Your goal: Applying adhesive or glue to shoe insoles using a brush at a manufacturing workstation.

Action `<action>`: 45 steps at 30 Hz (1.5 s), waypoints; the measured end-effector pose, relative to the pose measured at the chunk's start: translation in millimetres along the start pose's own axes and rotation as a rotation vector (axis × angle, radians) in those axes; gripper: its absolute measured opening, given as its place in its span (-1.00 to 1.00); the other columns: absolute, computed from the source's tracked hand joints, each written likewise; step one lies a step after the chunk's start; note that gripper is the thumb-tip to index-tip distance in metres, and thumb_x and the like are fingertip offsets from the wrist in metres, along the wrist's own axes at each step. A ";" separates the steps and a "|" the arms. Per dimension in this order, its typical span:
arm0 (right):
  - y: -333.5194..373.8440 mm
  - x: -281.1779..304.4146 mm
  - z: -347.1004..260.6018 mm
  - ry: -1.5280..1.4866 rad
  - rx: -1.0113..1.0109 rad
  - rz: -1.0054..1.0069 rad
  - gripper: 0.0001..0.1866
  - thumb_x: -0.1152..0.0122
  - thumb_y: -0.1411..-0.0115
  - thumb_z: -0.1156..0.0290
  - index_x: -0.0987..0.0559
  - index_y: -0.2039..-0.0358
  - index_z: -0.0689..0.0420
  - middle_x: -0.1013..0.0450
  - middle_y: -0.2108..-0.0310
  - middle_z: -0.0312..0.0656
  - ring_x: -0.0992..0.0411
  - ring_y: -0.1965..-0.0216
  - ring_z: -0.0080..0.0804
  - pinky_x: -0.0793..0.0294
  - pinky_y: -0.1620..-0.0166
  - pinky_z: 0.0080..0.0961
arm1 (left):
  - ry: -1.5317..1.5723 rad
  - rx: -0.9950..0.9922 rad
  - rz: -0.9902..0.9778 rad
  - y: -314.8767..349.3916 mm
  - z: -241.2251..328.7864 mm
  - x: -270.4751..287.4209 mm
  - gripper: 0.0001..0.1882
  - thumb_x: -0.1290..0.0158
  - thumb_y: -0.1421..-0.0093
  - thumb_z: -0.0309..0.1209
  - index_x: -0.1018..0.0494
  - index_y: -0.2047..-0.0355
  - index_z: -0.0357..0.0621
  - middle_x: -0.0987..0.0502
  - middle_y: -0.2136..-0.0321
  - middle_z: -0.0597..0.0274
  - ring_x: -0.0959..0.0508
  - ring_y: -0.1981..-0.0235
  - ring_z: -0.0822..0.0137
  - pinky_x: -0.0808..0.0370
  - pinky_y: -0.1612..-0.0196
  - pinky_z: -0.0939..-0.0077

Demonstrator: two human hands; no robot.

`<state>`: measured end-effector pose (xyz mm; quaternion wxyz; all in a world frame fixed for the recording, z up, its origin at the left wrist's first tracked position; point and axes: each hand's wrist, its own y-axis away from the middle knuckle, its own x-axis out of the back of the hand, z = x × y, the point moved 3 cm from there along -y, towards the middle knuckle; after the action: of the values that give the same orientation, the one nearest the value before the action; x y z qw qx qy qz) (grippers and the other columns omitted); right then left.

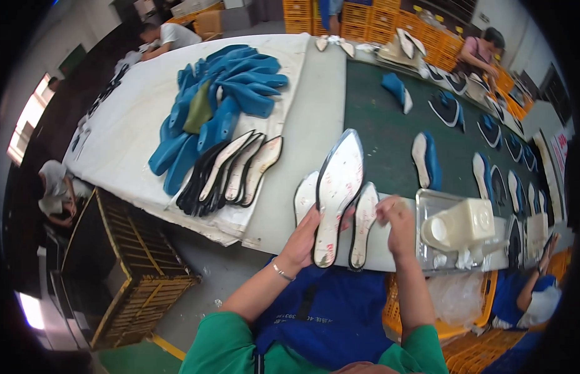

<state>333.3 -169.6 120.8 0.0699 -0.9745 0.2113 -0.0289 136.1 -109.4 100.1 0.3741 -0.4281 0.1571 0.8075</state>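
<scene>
My left hand (300, 244) clamps a sole (340, 187) over the bench (315, 121); my right hand (399, 221) curls beside another sole (365, 221) (whether it touches, I can't tell). Lasts (434, 163) on the belt (380, 156) already bear soles; piled lasts (226, 118) and stacked soles (262, 165) look unpaired.

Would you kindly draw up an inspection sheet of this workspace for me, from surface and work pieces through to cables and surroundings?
Surface: white cloth at left, pale strip, green surface at right.
Work pieces: pointed pale sole in hand; two more soles flanking it.
Clutter: heaped blue lasts, olive cloth on them; stacked black-edged soles; cream container on metal tray.
Hands: left hand grips the pointed pale sole; right hand is beside the right flanking sole, contact unclear.
Cables: nothing seen.
Surroundings: yellow crates, slatted cart, several people nearby.
</scene>
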 end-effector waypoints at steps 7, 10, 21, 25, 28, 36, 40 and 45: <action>1.7 -59.7 6.9 -0.102 -0.289 -0.379 -0.76 -0.03 -0.35 0.31 -0.54 0.17 0.21 -0.41 0.53 -0.43 -0.27 0.56 -0.75 -0.21 0.48 -0.76 | 0.166 -0.135 0.088 -50.8 6.5 4.2 -0.50 0.32 -0.45 -0.13 -0.04 -0.31 -0.04 -0.30 -0.21 0.05 -0.50 0.08 0.35 -0.51 -0.02 0.39; -19.4 -47.1 13.8 -0.090 -0.332 -0.337 -0.78 -0.08 -0.31 0.31 -0.53 0.27 0.22 -0.41 0.54 -0.43 -0.25 0.60 -0.76 -0.18 0.51 -0.77 | -0.024 -0.064 -0.026 -74.5 18.6 23.9 -0.29 0.42 -0.40 0.09 0.09 -0.39 -0.10 -0.11 -0.33 0.09 -0.23 -0.27 0.25 -0.15 -0.32 0.27; -34.6 -4.9 34.6 -0.035 -0.392 -0.203 -0.77 -0.10 -0.27 0.33 -0.56 0.31 0.26 -0.43 0.61 -0.36 -0.26 0.69 -0.75 -0.17 0.62 -0.78 | -1.931 0.279 0.992 -165.6 298.0 293.5 0.11 -0.29 0.05 -0.05 0.09 -0.37 -0.14 -0.16 -0.26 -0.18 -0.32 -0.18 -0.16 -0.35 -0.17 0.06; -30.1 6.6 39.1 -0.071 -0.394 -0.125 -0.77 -0.09 -0.26 0.33 -0.55 0.32 0.27 -0.43 0.62 -0.35 -0.26 0.70 -0.74 -0.18 0.62 -0.77 | -1.988 0.246 0.810 -180.1 295.4 318.1 0.18 -0.33 0.14 -0.33 0.17 -0.40 0.38 0.02 -0.32 -0.33 -0.23 -0.25 -0.24 -0.30 -0.22 0.06; -24.1 21.4 44.2 -0.118 -0.399 -0.048 -0.77 -0.10 -0.25 0.33 -0.55 0.33 0.27 -0.43 0.63 -0.34 -0.27 0.70 -0.73 -0.18 0.63 -0.77 | -2.044 0.218 0.755 -189.5 295.1 345.0 0.25 -0.33 0.17 -0.37 0.27 -0.40 0.38 0.05 -0.32 -0.38 -0.21 -0.26 -0.23 -0.29 -0.24 0.09; 8.3 79.7 38.4 -0.077 -0.405 0.210 -0.80 -0.11 -0.25 0.34 -0.54 0.31 0.24 -0.42 0.62 -0.38 -0.25 0.70 -0.75 -0.17 0.62 -0.78 | -1.946 0.266 1.100 -202.2 270.9 321.5 0.24 -0.33 0.22 -0.15 0.19 -0.41 0.24 -0.36 -0.09 -0.33 -0.42 -0.10 -0.19 -0.36 -0.16 0.12; 24.3 107.9 27.6 -0.133 -0.331 0.338 -0.82 -0.09 -0.25 0.38 -0.56 0.31 0.24 -0.41 0.61 -0.41 -0.23 0.67 -0.78 -0.14 0.59 -0.78 | -1.930 0.182 1.080 -228.6 318.7 273.9 0.12 -0.30 0.26 -0.17 -0.04 -0.36 0.11 -0.40 -0.11 -0.19 -0.46 -0.10 -0.09 -0.40 -0.14 0.16; 37.7 115.8 23.7 -0.247 -0.191 0.412 -0.83 -0.07 -0.25 0.40 -0.55 0.34 0.24 -0.41 0.63 -0.40 -0.21 0.69 -0.78 -0.13 0.60 -0.78 | -1.268 0.037 0.976 -218.0 334.7 249.2 0.07 -0.28 0.17 -0.45 0.02 -0.36 -0.17 -0.38 -0.08 -0.09 -0.51 0.07 0.05 -0.50 0.09 0.21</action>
<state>425.3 -248.8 94.9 0.0074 -0.9092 0.3971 0.1254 17.0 346.1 108.5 0.0038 0.2358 0.0972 0.9669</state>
